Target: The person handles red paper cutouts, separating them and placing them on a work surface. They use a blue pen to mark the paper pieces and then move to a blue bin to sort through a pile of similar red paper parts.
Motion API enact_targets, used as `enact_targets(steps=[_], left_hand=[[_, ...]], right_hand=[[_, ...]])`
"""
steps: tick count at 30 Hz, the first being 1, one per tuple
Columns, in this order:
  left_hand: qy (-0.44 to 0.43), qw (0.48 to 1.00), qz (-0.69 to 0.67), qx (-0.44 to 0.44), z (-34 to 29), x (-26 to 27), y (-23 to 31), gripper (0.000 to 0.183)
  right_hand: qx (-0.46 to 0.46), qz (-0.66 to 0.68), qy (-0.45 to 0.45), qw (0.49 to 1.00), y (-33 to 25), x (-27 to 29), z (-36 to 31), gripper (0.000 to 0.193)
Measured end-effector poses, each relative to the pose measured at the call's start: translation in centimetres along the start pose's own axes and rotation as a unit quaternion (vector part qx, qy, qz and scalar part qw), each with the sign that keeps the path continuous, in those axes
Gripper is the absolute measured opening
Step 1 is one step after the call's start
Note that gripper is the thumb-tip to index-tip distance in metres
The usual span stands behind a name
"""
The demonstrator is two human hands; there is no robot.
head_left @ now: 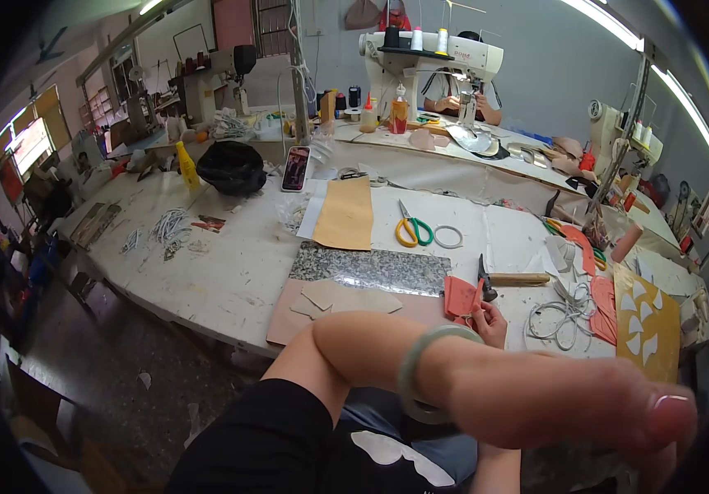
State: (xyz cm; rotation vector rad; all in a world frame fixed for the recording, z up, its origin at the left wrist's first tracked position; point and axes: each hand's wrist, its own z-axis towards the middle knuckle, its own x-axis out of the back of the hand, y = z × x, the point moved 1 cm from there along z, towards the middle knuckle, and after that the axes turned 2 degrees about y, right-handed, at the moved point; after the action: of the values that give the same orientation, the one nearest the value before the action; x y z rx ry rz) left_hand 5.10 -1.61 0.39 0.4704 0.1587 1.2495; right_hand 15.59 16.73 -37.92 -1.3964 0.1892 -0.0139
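Observation:
My left arm reaches across to the right, close to the camera, with a pale green bangle on the wrist. My left hand (569,399) is large and blurred at the lower right. One fingertip points right and the other fingers are mostly hidden below, so whatever they hold does not show. Beyond that forearm, my right hand (490,323) pinches a coral-coloured leather piece (460,296) over the right end of a speckled stone slab (371,267). Dark-jawed pliers (484,276) stand beside it, next to a wooden-handled tool (519,279).
Beige cut pieces (342,300) lie on a pinkish board (284,317). Scissors (414,229) and a ring (448,237) are behind the slab. White cord (564,321), coral strips (604,309) and a yellow board (659,317) with white pieces sit right. A co-worker's hands (449,104) are at a sewing machine.

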Motion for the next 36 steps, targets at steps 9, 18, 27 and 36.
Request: enact_targets(steps=[9, 18, 27, 36], left_hand=[[0.086, 0.903, -0.342, 0.244, -2.0, -6.3, -6.1, 0.049], [0.428, 0.637, 0.466, 0.441, -22.1, -0.5, 0.5, 0.037], [0.699, 0.626, 0.216, 0.268, -30.0, 3.1, 0.8, 0.04], [0.682, 0.601, 0.241, 0.341, -31.4, -0.1, 5.1, 0.045]], right_hand=[[0.031, 0.022, 0.026, 0.999, -2.4, 2.2, 0.6, 0.028], [0.014, 0.137, 0.049, 0.989, -3.4, 3.8, -0.1, 0.036], [-0.052, 0.103, -0.048, 0.992, -12.1, -7.5, -4.9, 0.037], [0.059, -0.212, -0.052, 0.974, -13.8, -13.2, -6.2, 0.052]])
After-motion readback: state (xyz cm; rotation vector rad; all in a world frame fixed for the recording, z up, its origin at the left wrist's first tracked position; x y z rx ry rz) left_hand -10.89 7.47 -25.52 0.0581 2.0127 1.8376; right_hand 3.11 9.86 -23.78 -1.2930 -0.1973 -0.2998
